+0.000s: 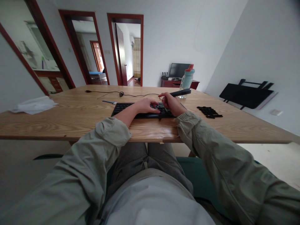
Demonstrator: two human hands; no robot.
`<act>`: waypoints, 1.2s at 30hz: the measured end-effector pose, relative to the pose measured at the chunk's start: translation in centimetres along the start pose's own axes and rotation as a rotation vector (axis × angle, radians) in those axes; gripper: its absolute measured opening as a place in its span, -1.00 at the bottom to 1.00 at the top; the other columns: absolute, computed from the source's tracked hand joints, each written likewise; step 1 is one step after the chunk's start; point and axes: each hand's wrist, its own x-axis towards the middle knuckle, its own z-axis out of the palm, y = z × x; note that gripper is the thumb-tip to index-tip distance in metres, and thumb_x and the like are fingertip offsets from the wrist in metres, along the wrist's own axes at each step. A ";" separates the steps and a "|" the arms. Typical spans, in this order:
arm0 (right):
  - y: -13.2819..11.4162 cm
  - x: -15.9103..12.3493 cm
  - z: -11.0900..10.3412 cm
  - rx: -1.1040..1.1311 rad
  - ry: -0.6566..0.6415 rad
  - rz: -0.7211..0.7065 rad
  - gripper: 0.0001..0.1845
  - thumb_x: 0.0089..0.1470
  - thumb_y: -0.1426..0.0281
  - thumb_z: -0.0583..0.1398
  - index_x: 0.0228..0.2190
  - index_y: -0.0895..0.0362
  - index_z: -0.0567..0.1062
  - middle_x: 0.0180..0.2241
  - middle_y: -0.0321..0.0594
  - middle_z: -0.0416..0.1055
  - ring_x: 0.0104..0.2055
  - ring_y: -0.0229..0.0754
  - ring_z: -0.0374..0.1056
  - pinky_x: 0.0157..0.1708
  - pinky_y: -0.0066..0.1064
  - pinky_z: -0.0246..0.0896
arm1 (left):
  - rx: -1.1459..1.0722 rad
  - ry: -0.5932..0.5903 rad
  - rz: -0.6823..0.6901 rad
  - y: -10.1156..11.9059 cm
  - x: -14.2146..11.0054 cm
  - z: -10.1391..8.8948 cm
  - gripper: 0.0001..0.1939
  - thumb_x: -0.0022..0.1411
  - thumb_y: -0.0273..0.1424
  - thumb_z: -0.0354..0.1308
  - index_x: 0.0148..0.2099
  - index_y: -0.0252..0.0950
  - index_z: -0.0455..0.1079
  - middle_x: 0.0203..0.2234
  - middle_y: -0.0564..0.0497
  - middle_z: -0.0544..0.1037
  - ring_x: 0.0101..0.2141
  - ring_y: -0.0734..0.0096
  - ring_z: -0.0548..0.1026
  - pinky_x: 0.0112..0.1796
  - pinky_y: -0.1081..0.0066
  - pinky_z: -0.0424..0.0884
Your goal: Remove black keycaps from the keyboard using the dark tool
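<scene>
A black keyboard (119, 107) lies near the table's front edge, partly covered by both hands. My left hand (146, 105) rests over its middle, thumb and fingers apart, with nothing visible in it. Above the keyboard's right part, my right hand (170, 103) is closed around a long black handheld tool (181, 92). The tool's thick end points right; its kind and its other end, hidden by the hand, I cannot make out. To the right lies a cluster of small black pieces that look like loose keycaps (208, 112). A blue and white brush-like stick (109, 102) lies behind the keyboard's left corner.
A thin black cable (136, 95) with a knot runs across the table behind the keyboard. A water bottle (187, 79) with a red lid stands behind my right hand. White crumpled cloth or paper (35, 104) lies at the far left of the wooden table (77, 122).
</scene>
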 end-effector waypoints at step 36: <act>-0.6 0.7 -2.5 0.270 -0.170 0.362 -0.46 0.07 -0.16 0.11 -0.50 0.07 0.27 -0.69 -0.39 0.06 -0.71 -0.38 -0.14 -0.76 -0.47 -0.33 | 0.058 0.502 0.001 0.9 0.0 -0.2 -0.87 0.18 -0.37 0.19 -0.29 -0.34 0.50 -0.38 -0.02 0.57 -0.42 0.44 0.41 -0.33 0.41 0.32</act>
